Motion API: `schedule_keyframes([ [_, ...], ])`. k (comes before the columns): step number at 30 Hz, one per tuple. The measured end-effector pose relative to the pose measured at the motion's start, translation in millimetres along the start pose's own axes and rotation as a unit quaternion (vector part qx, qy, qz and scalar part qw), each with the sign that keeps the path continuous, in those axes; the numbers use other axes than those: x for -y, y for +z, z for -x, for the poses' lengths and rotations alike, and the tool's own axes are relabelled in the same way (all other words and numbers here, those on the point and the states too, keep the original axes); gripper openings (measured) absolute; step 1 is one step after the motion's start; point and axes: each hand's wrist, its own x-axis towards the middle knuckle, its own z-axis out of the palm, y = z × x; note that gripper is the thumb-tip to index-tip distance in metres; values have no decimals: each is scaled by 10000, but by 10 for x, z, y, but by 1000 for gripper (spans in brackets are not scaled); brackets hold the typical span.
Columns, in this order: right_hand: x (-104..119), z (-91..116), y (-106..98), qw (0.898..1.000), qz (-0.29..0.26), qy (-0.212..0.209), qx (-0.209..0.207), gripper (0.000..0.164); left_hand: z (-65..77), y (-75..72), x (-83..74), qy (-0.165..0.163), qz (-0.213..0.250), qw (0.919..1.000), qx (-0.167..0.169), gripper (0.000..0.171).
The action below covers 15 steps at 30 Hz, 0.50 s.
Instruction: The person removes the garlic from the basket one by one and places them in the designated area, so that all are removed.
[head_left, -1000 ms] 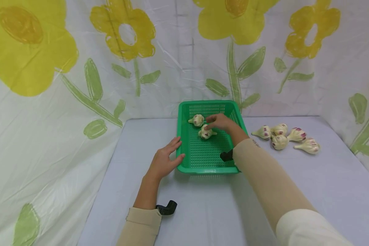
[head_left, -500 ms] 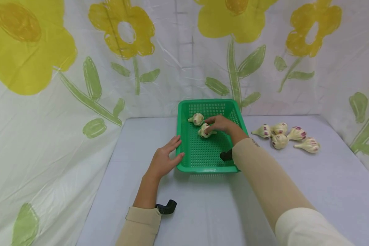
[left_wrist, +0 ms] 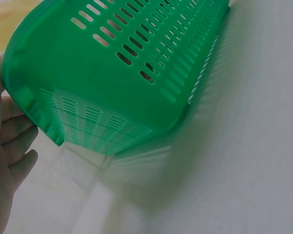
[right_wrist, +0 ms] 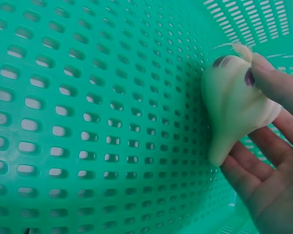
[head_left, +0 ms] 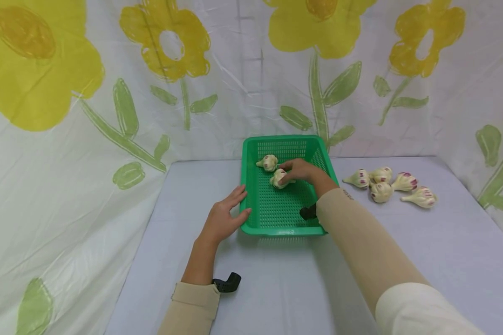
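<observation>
A green plastic basket (head_left: 291, 231) with slotted walls stands on the table. My left hand (head_left: 222, 218) rests against its left rim with fingers and thumb extended; the left wrist view shows the fingers (left_wrist: 14, 131) beside the rim. Inside the basket, my right hand (head_left: 302, 170) holds a garlic bulb (head_left: 279, 178) between thumb and fingers. In the right wrist view, the thumb lies on the root end of this garlic bulb (right_wrist: 234, 97), and its stem points toward the basket floor. Another garlic bulb (head_left: 269, 163) lies just behind it, near the basket's back left corner.
Several garlic bulbs (head_left: 381, 191) lie grouped on the white tabletop (head_left: 184, 186) right of the basket. Behind the table hangs a white curtain (head_left: 243, 102) with yellow flowers. A black wrist device (head_left: 227, 282) sits by the left cuff.
My right hand has shifted slightly, its thumb now lying along the near garlic bulb. The left hand stays at the basket rim, and both bulbs in the basket keep their places.
</observation>
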Motion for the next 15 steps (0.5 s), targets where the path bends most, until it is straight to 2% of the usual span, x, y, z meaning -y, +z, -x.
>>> schedule_keyframes([
  [10,19,-25,1,9977,642,-118,190,75,2,6,13,-30,-48,10000,-33,54],
  [15,-10,-57,3,9969,747,-159,179,76,1,13,21,-33,-13,10000,-33,55],
])
